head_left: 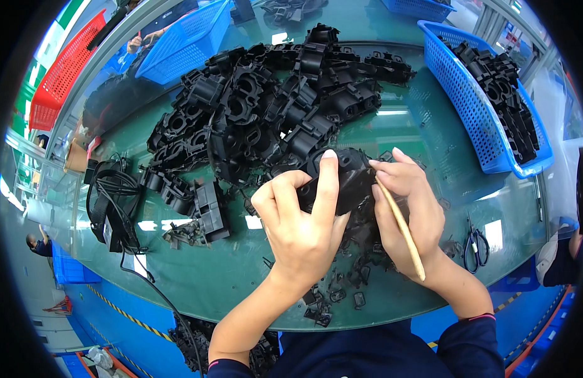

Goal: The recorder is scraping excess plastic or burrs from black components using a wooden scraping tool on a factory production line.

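Over the middle of the table, my left hand (302, 236) is closed around a black moulded plastic part (355, 190), its index finger stretched along the top. My right hand (411, 211) grips a slim tan tool handle (401, 234), slanting from the part down toward my wrist. The tool's tip is at the part's right side, and I cannot make out its working end. Just beyond my hands rises a large heap of similar black plastic parts (247, 101). Small black scraps (357, 299) are scattered on the table below and between my hands.
A blue basket (502, 165) of black parts stands at the right. Dark-handled scissors (475, 247) lie right of my right hand. Coiled black cable (112, 198) lies at the left, its cord running over the table edge. Another person's hands (135, 43) show beyond, near another blue basket (187, 44).
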Tool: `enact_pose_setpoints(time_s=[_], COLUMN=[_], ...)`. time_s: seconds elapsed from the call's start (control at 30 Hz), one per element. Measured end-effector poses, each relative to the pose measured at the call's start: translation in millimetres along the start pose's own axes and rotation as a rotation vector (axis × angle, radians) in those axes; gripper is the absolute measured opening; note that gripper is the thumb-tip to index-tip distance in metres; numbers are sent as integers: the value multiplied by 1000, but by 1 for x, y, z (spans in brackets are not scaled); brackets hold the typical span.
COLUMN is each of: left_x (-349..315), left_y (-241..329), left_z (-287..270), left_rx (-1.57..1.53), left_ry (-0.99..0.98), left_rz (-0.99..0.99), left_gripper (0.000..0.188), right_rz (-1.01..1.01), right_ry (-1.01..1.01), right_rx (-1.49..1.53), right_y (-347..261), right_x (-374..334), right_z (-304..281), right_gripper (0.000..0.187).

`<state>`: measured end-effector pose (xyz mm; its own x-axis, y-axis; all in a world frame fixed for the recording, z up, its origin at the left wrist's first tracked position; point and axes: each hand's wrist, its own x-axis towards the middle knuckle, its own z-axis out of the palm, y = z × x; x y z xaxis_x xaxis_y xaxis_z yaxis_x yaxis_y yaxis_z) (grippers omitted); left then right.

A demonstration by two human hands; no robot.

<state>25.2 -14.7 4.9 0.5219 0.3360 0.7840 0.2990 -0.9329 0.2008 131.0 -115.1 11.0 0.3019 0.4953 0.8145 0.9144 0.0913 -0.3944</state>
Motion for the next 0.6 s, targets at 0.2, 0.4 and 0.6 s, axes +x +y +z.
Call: enact_pose_setpoints(time_s=[0.2, 0.4, 0.6], left_x=[2, 4, 8], left_y=[3, 1, -6], left_z=[-2, -3, -6], left_rx=[-57, -153, -191], left_ry=[-45, -86, -74], left_rz=[-39, -56, -80], left_gripper=[70, 69, 67], right_rz=[30, 53, 215], right_ry=[-12, 11, -42], right_rx=[15, 28, 200], right_y=[3, 4, -2], right_x=[4, 6, 10], right_z=[-4, -7, -14], right_gripper=[18, 18, 17])
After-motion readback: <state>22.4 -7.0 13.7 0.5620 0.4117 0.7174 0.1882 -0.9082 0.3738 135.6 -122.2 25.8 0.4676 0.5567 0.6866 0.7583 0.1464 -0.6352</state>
